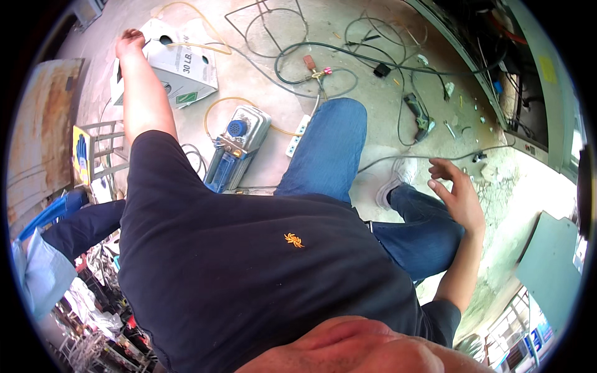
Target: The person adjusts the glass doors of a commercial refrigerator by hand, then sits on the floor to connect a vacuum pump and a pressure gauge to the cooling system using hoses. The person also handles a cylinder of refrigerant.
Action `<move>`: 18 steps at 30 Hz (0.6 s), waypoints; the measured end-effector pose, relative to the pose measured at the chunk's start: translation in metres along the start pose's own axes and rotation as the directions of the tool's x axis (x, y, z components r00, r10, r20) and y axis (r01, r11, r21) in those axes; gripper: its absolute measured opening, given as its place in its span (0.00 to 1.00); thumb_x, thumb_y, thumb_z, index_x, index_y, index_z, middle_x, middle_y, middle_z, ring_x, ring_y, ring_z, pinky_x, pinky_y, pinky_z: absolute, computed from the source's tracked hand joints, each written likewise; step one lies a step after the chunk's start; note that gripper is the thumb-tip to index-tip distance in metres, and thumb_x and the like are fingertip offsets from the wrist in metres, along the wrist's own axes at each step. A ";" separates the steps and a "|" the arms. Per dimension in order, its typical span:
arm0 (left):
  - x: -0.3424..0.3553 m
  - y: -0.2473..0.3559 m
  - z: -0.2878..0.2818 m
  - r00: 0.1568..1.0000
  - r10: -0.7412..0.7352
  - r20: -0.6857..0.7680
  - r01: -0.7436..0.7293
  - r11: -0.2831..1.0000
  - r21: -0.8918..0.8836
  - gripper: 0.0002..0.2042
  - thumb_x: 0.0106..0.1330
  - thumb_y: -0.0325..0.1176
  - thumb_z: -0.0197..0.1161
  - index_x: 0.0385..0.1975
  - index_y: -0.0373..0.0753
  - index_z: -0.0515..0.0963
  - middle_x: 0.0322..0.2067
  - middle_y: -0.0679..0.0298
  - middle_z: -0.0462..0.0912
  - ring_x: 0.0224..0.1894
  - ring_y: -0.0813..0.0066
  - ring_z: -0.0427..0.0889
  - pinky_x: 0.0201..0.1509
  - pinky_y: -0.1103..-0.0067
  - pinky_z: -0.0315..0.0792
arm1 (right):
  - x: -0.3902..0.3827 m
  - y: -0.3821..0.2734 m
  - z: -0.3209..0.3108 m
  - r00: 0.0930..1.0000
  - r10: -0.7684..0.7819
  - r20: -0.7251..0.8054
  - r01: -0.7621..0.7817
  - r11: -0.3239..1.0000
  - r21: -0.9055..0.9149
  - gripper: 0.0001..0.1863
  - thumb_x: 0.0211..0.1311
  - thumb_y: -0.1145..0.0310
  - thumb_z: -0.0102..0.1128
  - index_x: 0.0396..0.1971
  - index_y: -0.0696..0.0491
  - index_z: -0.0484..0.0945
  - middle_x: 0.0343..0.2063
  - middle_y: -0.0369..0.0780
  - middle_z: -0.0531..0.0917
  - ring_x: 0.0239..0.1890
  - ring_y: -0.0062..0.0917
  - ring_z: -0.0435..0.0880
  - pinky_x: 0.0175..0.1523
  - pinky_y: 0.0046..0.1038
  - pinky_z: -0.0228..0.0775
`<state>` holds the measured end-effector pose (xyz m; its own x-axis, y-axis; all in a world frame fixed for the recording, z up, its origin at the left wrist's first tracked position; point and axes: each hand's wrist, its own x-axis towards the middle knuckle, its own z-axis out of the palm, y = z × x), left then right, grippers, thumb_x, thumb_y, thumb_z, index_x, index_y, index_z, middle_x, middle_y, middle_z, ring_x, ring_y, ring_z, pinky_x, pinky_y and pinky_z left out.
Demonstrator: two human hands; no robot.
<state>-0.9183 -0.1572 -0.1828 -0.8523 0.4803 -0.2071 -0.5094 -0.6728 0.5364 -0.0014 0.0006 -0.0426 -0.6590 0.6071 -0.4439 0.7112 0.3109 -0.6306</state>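
My left hand [130, 42] reaches out at the far left, over the top edge of a white cardboard box [196, 71] lying on the floor. Its fingers are curled, and what they hold, if anything, is hidden. A yellow hose [198, 45] runs from the box's top. Above my bent right knee, my right hand [457, 193] hangs in the air with fingers apart and nothing in them. A grey vacuum pump [249, 127] with a blue cap stands between the box and my left knee.
A gauge manifold [318, 73] with hoses lies ahead. Beside my left leg is a white power strip [300, 137]. A green and black power tool [418, 118] lies at the right, among cables and debris. An open metal cabinet [528, 81] stands at the far right.
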 end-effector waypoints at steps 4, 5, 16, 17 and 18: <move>-0.018 -0.020 0.022 0.943 0.279 -0.183 -0.091 0.743 0.663 0.17 0.74 0.28 0.49 0.60 0.32 0.65 0.38 0.43 0.81 0.31 0.53 0.83 0.31 0.67 0.78 | -0.002 -0.007 0.005 0.999 0.030 -0.021 -0.031 0.999 -0.022 0.23 0.60 0.71 0.65 0.56 0.57 0.75 0.43 0.47 0.84 0.47 0.36 0.83 0.55 0.34 0.72; -0.017 0.013 0.007 0.926 0.370 -0.074 -0.096 0.422 0.901 0.24 0.68 0.30 0.58 0.63 0.34 0.63 0.39 0.43 0.80 0.35 0.56 0.84 0.33 0.70 0.79 | 0.003 -0.011 0.003 1.000 0.002 -0.009 -0.002 1.000 -0.018 0.23 0.60 0.71 0.65 0.56 0.57 0.75 0.43 0.47 0.85 0.47 0.36 0.83 0.55 0.34 0.72; -0.021 0.014 -0.023 0.924 0.381 0.029 0.182 -0.507 0.843 0.38 0.67 0.54 0.54 0.71 0.36 0.57 0.64 0.48 0.71 0.68 0.54 0.69 0.69 0.66 0.63 | -0.001 -0.006 0.026 1.000 0.003 0.011 -0.004 1.000 0.020 0.23 0.59 0.72 0.65 0.55 0.57 0.75 0.41 0.46 0.84 0.46 0.33 0.84 0.54 0.33 0.72; -0.025 0.005 -0.024 0.926 0.375 0.035 0.215 -0.604 0.768 0.39 0.66 0.59 0.52 0.71 0.38 0.58 0.64 0.50 0.72 0.67 0.55 0.70 0.67 0.64 0.63 | -0.003 -0.002 0.027 0.999 0.025 0.025 -0.026 0.999 0.034 0.23 0.59 0.72 0.65 0.55 0.57 0.75 0.41 0.46 0.84 0.45 0.33 0.84 0.54 0.33 0.72; -0.032 -0.002 -0.027 0.927 0.372 0.045 0.245 -0.692 0.679 0.40 0.66 0.64 0.50 0.70 0.40 0.60 0.63 0.52 0.73 0.66 0.56 0.71 0.65 0.62 0.64 | -0.002 0.000 0.026 0.999 0.047 0.025 -0.047 0.998 0.036 0.22 0.60 0.71 0.65 0.55 0.56 0.75 0.40 0.46 0.84 0.45 0.33 0.84 0.54 0.33 0.73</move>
<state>-0.8931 -0.1865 -0.1991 -0.9745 0.2198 0.0443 0.2239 0.9654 0.1339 -0.0065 -0.0199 -0.0587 -0.6310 0.6028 -0.4883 0.7323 0.2552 -0.6313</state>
